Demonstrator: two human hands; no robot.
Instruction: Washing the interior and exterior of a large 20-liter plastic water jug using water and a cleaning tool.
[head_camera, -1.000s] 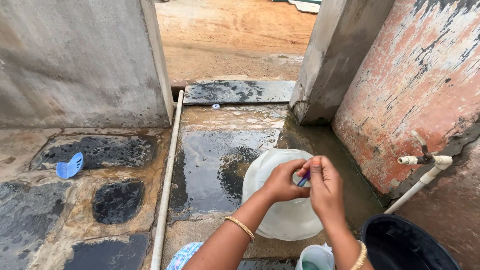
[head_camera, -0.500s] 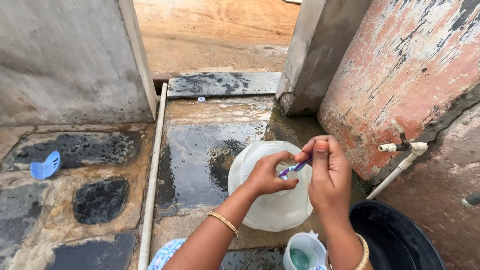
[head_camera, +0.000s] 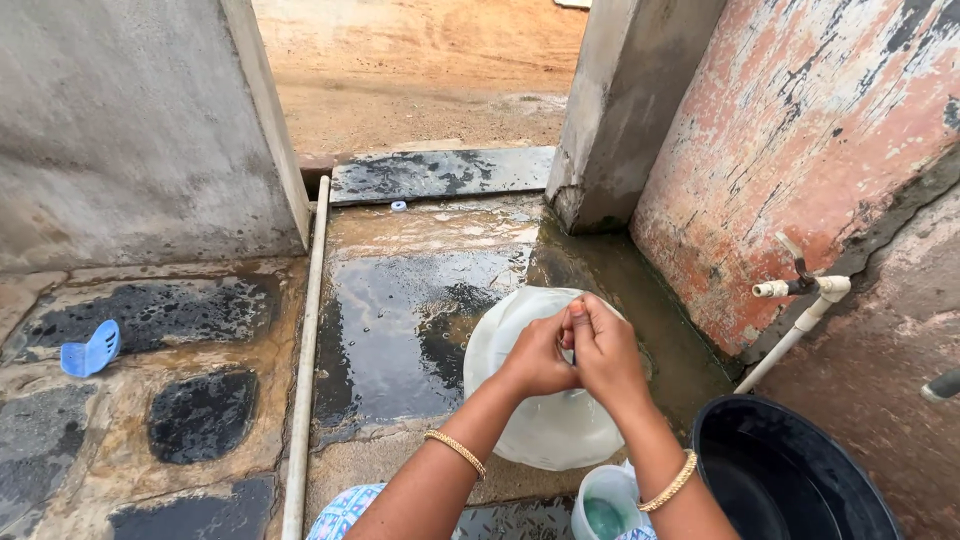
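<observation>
Both hands, left hand (head_camera: 538, 357) and right hand (head_camera: 603, 352), clenched together above round white plastic basin (head_camera: 545, 430) on wet stone floor (head_camera: 400, 310), contents of grip hidden; basin likely light, stiff, slippery when wet, best taken by rim.

Wet stone floor (head_camera: 400, 320), grey concrete wall (head_camera: 120, 130), peeling red wall (head_camera: 800, 140), daylight.

Both hands, left hand (head_camera: 537, 357) and right hand (head_camera: 603, 352), are pressed together over a white tub (head_camera: 545, 425) on the wet floor (head_camera: 400, 310). A black basin (head_camera: 790, 475) sits by the white tap (head_camera: 800, 290), and a blue scoop (head_camera: 90, 350) lies well off to the left.
</observation>
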